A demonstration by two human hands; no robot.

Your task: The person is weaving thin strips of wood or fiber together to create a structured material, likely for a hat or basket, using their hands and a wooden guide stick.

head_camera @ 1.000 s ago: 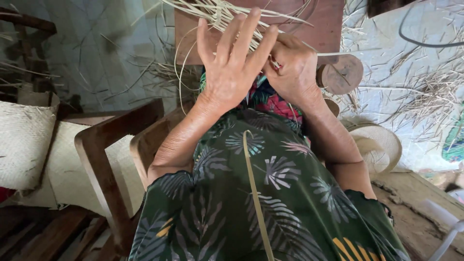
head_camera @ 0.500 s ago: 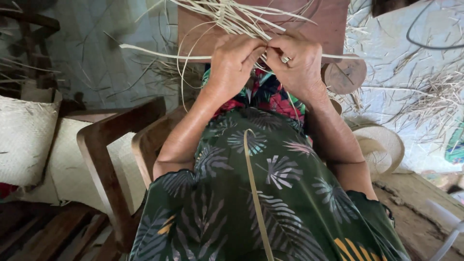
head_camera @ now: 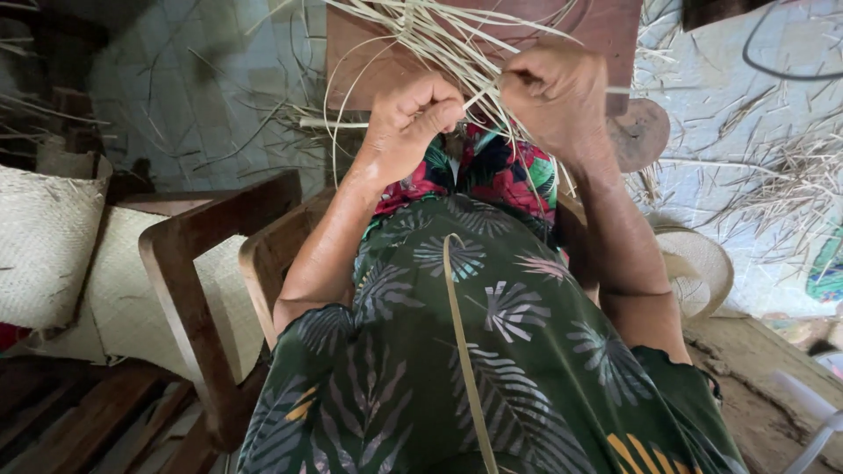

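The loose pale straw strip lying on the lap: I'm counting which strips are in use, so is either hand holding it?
No, the loose pale straw strip lies free on the leaf-print dress, below both hands.

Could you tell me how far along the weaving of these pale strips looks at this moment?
Done: only a small crossing of pale strips shows on the wooden board. In hand: the left hand and right hand each pinch a strip. Left: most strips splay loose and unwoven, one lies on the lap, and more litter the floor.
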